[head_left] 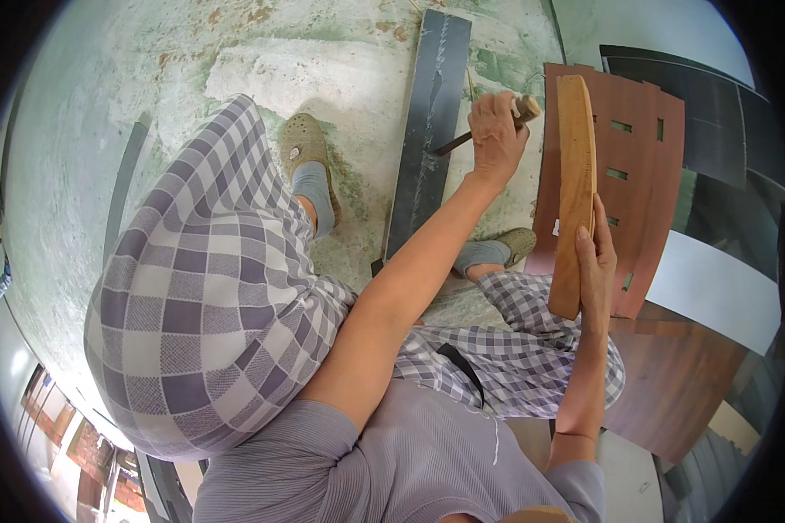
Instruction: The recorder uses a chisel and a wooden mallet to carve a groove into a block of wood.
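My left hand is closed around the wooden handle of a chisel. The chisel slants down to the left, its dark tip at a long dark board on the floor. A rough, chipped line runs along the board's length. To the right, my right hand grips a thick, slightly curved wooden bar near its lower end, fingers along its right side. The bar stands nearly lengthwise in view, apart from the chisel.
A reddish-brown panel with slots lies at the right, beside dark panels, a pale sheet and a brown board. My shod feet flank the dark board. A grey strip lies on the worn floor at left.
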### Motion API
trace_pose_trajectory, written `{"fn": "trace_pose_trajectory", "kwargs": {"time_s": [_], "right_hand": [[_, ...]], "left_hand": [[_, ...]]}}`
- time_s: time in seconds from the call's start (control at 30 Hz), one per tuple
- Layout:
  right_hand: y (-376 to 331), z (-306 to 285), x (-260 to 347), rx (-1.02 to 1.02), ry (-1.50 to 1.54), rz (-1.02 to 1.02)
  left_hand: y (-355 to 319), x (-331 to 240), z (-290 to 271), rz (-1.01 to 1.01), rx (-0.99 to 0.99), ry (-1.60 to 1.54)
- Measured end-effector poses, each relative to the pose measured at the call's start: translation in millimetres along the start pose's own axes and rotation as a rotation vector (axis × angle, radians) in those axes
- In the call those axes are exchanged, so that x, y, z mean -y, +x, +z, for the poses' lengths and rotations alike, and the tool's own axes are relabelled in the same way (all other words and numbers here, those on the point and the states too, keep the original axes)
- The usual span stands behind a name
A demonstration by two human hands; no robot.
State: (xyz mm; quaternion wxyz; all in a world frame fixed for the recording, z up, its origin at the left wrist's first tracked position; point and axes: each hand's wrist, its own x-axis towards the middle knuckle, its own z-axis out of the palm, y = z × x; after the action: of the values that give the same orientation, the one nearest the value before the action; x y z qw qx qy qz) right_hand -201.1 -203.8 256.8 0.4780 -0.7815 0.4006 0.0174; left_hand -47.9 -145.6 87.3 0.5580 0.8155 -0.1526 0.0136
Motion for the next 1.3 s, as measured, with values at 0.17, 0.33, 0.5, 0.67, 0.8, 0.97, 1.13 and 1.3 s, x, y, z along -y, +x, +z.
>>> {"fn": "trace_pose_trajectory", "kwargs": {"time_s": [0.17,0.33,0.5,0.67,0.8,0.97,1.13,1.3], "right_hand": [[-1,6,3,0.008,-0.037,-0.055],[-1,5,26,0.013,-0.025,-0.005],[-3,6,36,-0.040,0.004,-0.083],[-6,15,41,0.149,-0.285,-0.114],[-11,11,42,0.094,-0.183,-0.174],[-7,9,41,0.058,-0.222,-0.205],[-11,14,34,0.135,-0.269,-0.163],[-5,1,32,0.015,-0.190,-0.150]], "left_hand": [[13,8,0,-0.048,-0.182,0.054],[14,12,-7,-0.034,-0.218,0.030],[15,12,-9,-0.020,-0.238,0.019],[15,20,-11,-0.037,-0.195,-0.027],[16,18,-7,-0.031,-0.233,0.045],[14,19,-6,0.003,-0.249,0.040],[11,19,-6,-0.006,-0.174,-0.026],[6,10,-4,0.063,-0.134,-0.086]]}}
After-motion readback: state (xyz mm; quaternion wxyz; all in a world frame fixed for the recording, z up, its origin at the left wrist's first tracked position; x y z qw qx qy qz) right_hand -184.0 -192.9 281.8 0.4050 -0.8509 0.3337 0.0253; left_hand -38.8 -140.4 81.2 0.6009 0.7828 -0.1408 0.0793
